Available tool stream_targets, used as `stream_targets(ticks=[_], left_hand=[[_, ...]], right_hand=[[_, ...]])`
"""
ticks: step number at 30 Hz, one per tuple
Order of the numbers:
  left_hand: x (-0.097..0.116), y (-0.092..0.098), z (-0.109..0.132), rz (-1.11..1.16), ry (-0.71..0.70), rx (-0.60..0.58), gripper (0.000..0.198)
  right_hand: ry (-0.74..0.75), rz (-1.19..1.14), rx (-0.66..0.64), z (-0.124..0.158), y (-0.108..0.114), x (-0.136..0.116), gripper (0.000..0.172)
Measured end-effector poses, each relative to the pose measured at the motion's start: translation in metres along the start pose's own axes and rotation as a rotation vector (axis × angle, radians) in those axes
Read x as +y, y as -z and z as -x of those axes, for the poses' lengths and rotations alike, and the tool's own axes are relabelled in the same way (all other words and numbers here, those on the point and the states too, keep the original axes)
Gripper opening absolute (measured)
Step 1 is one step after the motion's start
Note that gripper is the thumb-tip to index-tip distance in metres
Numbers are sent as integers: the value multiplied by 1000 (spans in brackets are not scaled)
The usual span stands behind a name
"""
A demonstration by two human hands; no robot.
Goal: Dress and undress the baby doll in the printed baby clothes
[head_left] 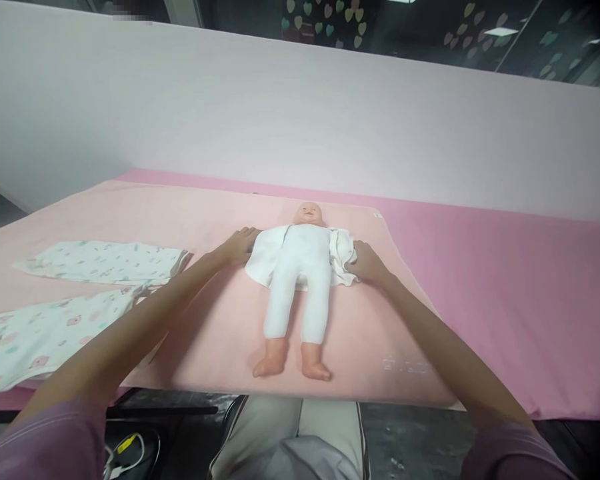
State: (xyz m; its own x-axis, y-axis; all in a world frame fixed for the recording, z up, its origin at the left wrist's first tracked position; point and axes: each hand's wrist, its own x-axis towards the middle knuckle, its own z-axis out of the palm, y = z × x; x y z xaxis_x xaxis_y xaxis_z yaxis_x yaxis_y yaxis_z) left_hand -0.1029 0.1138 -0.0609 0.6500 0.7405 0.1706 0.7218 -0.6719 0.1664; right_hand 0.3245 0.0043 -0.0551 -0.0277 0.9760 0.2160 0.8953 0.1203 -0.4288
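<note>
A baby doll [301, 257] lies on its back on a peach mat, head away from me and bare feet toward me. Its body and legs are white. A white cloth garment [265, 257] spreads out on both sides of its torso. At the garment's left edge is my left hand [241, 245], its fingers closed on the cloth, the tips partly hidden. My right hand [369, 262] pinches the bunched cloth on the right side of the doll.
Two patterned white garments [110, 260] [55, 333] lie on the mat [220, 340] at the left. Pink sheet [505, 293] covers the table at the right. A pale partition [300, 120] rises behind. Below the left table edge is a white cable [139, 453].
</note>
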Motion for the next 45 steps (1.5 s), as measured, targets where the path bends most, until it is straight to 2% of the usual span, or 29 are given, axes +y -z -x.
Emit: stream_targets(ticks=[3, 7, 11, 14, 16, 18, 19, 21, 22, 24, 27, 29, 31, 33, 36, 39, 41, 42, 44, 45], left_hand=[[3, 2, -1, -77, -13, 40, 51], [7, 4, -15, -171, 5, 106, 46], [8, 0, -36, -255, 24, 67, 51], [7, -6, -33, -253, 36, 54, 60], [9, -9, -17, -231, 56, 128, 64], [16, -10, 7, -199, 108, 238, 67], [22, -11, 20, -183, 152, 292, 65], [37, -11, 42, -158, 233, 345, 54], [45, -11, 48, -143, 275, 336, 48], [60, -13, 51, -89, 385, 273, 46], [75, -14, 32, 46, 564, 173, 45], [78, -12, 18, 131, 607, 96, 42], [75, -9, 13, 223, 614, 35, 44], [69, -6, 18, 372, 629, 34, 42], [63, -1, 31, 702, 644, 120, 36], [80, 10, 18, 884, 607, 335, 32], [106, 17, -6, 851, 511, 494, 24], [122, 20, -19, 807, 425, 529, 19], [153, 20, -36, 686, 177, 464, 13], [165, 18, -39, 593, 50, 405, 12]], right_hand=[[90, 78, 32, -8, -11, 13, 26], [277, 236, 85, -33, 0, 44, 26], [409, 246, -2, -60, 12, 80, 32], [401, 169, -73, -58, 12, 96, 49], [357, 158, -29, -40, 11, 97, 63], [297, 170, 94, -11, 10, 92, 71], [264, 168, 168, 6, 9, 88, 70], [186, 128, 273, 37, 6, 77, 55], [139, 93, 281, 48, 3, 71, 48], [44, 22, 221, 61, -3, 56, 40], [9, -74, 37, 56, -8, 30, 34], [19, -142, -71, 49, -5, 16, 30], [-36, -224, -155, 48, 3, 10, 28], [-156, -322, -162, 56, 13, 14, 29], [-346, -558, -32, 68, 29, 29, 28], [-420, -730, 123, 56, 40, 25, 27], [-370, -763, 198, 36, 40, 2, 27], [-322, -767, 219, 25, 38, -14, 26], [-188, -740, 211, 11, 29, -50, 24], [-3, -621, 173, 9, 23, -66, 21]])
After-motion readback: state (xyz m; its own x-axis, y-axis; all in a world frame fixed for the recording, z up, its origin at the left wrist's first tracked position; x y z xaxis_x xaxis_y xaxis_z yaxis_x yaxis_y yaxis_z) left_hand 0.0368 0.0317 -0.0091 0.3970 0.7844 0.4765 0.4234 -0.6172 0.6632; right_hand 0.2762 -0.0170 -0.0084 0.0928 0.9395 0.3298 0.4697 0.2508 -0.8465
